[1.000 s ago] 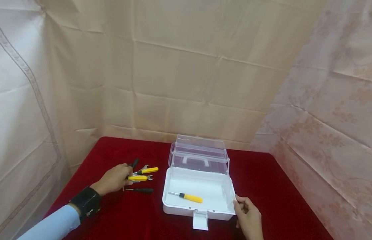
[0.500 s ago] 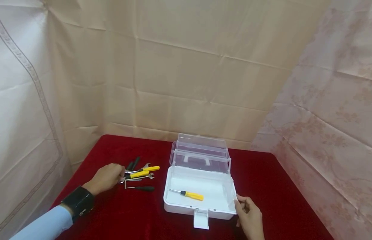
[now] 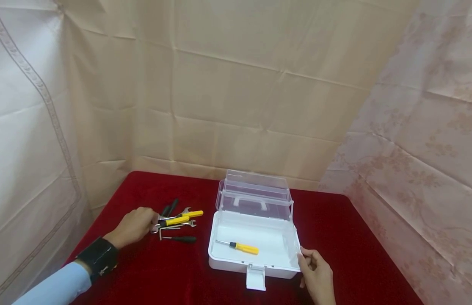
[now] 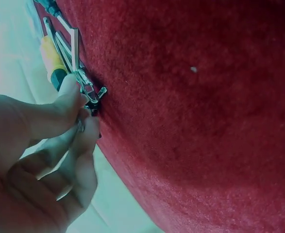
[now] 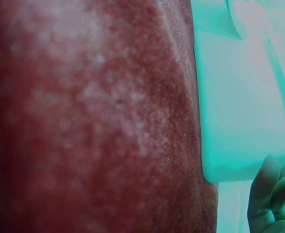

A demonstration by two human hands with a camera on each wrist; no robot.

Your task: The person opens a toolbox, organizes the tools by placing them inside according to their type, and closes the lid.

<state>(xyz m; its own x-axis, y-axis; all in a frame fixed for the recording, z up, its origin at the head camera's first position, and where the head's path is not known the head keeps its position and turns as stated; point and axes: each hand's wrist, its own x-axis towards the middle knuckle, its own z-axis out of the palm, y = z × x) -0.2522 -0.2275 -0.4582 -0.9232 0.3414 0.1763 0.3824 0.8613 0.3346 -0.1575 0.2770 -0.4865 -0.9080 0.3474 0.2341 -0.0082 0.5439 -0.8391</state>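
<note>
My left hand (image 3: 134, 224) is over a loose pile of tools on the left. Its thumb and fingertips (image 4: 70, 90) pinch the metal end of a yellow-handled screwdriver (image 3: 177, 220); the exact grip is partly hidden. Beneath and around it lie a wrench (image 3: 191, 223), a second yellow-handled screwdriver (image 3: 194, 214), an L-shaped hex key (image 3: 161, 235) and a dark-handled screwdriver (image 3: 185, 239). My right hand (image 3: 317, 271) grips the front right corner of a white toolbox (image 3: 228, 266), its lid raised. One yellow screwdriver (image 3: 246, 248) lies inside the toolbox.
The toolbox's clear lid (image 3: 255, 186) leans back behind it, and its latch (image 3: 255, 278) hangs down in front. Two dark handles (image 3: 171, 206) show at the pile's far side. A red cloth (image 3: 357, 237) covers the table, with curtains (image 3: 239, 84) behind and beside it.
My left hand has drawn back slightly to the left, and the handle of the pinched screwdriver has swung a little away from me. The right hand keeps its hold on the toolbox.
</note>
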